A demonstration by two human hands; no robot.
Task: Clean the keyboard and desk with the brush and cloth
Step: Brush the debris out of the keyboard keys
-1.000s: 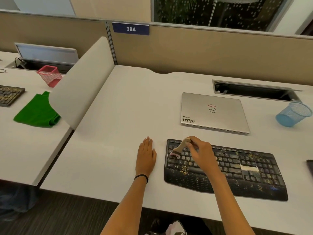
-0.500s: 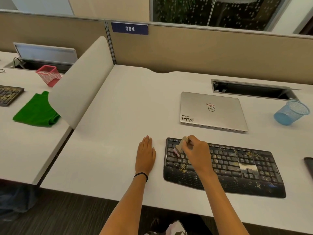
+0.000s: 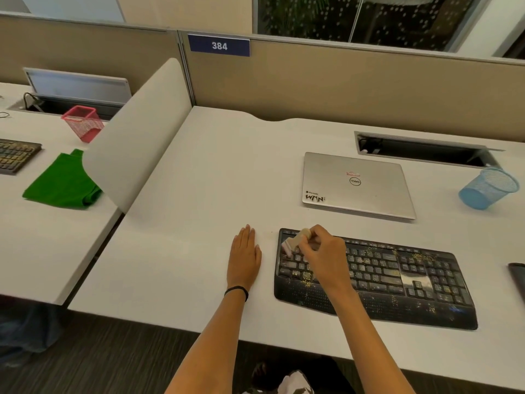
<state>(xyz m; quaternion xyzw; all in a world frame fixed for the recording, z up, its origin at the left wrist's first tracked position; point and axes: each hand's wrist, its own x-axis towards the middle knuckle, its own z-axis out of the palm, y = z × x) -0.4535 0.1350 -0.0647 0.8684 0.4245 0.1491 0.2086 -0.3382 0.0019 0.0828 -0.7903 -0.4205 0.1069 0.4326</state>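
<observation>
The right hand [image 3: 324, 257] gripped the brush [image 3: 295, 241] over the far left corner of the keyboard [image 3: 397, 277], fingers curled round its pale handle, with the bristle end pointing down and left onto the keys there. The brush was short, with a beige handle and light, pinkish bristles, blurred in the view. The keyboard was black with a curved wrist rest, and yellowish crumbs were scattered across its keys and rest. The left hand [image 3: 245, 255] lay flat and relaxed, palm down on the white surface [image 3: 199, 223] just left of the keyboard, holding nothing, a dark band [image 3: 237, 291] round its wrist. Beyond the keyboard lay a closed silver laptop [image 3: 355, 183], and further right of that a tilted blue mesh cup [image 3: 487, 189]. The green cloth [image 3: 62, 183] lay well to the left of the keyboard on the neighbouring desk, behind a curved white divider [image 3: 136, 137] that covered its near corner, with a pink mesh cup [image 3: 83, 122] beyond it.
</observation>
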